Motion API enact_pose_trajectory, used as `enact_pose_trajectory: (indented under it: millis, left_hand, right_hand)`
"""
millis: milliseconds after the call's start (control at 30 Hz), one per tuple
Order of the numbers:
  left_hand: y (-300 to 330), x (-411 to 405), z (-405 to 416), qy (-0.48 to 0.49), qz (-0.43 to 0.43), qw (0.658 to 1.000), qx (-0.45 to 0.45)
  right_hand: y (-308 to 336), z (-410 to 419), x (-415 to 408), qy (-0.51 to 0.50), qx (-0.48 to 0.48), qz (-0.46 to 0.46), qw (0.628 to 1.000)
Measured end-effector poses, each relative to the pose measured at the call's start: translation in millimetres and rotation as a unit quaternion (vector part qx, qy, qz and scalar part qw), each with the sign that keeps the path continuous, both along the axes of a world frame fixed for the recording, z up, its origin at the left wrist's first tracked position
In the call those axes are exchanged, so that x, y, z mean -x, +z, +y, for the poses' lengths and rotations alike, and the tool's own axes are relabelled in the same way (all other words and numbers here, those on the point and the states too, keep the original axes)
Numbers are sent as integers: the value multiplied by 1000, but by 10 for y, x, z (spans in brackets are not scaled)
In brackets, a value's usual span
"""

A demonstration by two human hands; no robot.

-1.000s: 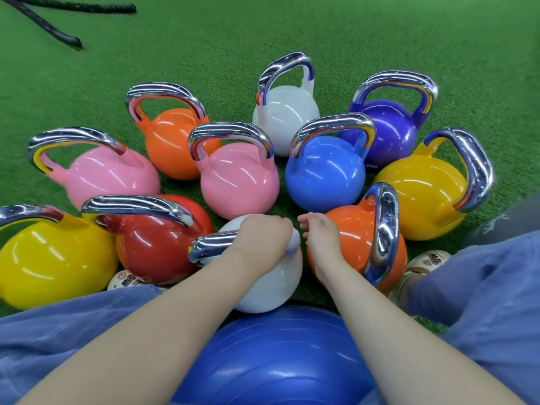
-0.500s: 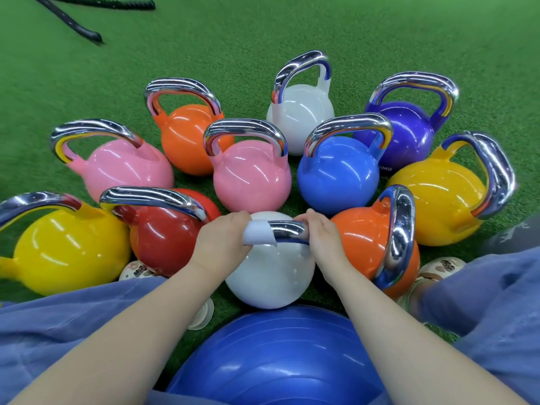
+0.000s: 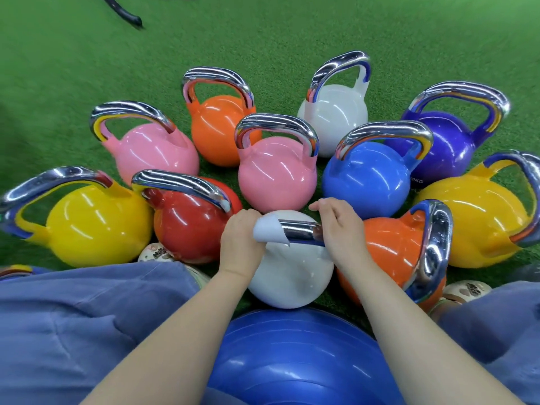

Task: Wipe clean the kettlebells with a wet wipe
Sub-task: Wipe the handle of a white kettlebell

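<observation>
A white kettlebell [image 3: 292, 276] stands nearest me, its chrome handle [image 3: 301, 233] running left to right. My left hand [image 3: 241, 232] grips the handle's left end through a white wet wipe [image 3: 268, 232] wrapped round it. My right hand [image 3: 339, 226] grips the handle's right end. Around it stand several coloured kettlebells: red [image 3: 187, 229], yellow [image 3: 96, 229], pink [image 3: 276, 182], blue [image 3: 366, 179] and orange [image 3: 388, 255].
More kettlebells fill the back: pink [image 3: 152, 153], orange [image 3: 216, 130], white [image 3: 333, 118], purple [image 3: 444, 144], yellow [image 3: 473, 217]. A blue exercise ball [image 3: 292, 358] lies under my arms. My knees in blue trousers [image 3: 87, 317] flank it. A black rope [image 3: 125, 16] lies on the green turf.
My left hand with the wipe slid from the handle's right part to its left end, uncovering the chrome. My right hand closed round the right end. The view shifted slightly.
</observation>
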State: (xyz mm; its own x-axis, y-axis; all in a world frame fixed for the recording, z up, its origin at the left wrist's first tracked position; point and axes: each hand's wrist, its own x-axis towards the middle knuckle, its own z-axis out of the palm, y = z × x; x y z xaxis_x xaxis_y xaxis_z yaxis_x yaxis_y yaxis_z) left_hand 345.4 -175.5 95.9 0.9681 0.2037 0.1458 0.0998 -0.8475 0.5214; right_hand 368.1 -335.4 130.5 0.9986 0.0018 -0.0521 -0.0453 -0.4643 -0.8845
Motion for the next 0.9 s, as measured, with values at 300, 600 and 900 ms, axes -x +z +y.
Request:
enact_pose_trajectory:
  millis: [300, 600, 900]
  left_hand:
    - [-164, 47, 105, 110, 116, 939, 303]
    - [-262, -20, 196, 25, 231, 954, 190]
    - [-132, 137, 287, -11, 232, 961, 151]
  right_hand:
    - [0, 131, 69, 113, 141, -63, 982]
    - [-38, 360, 438, 106, 210, -290, 928]
    - [-445, 480, 576, 192, 357, -138, 904]
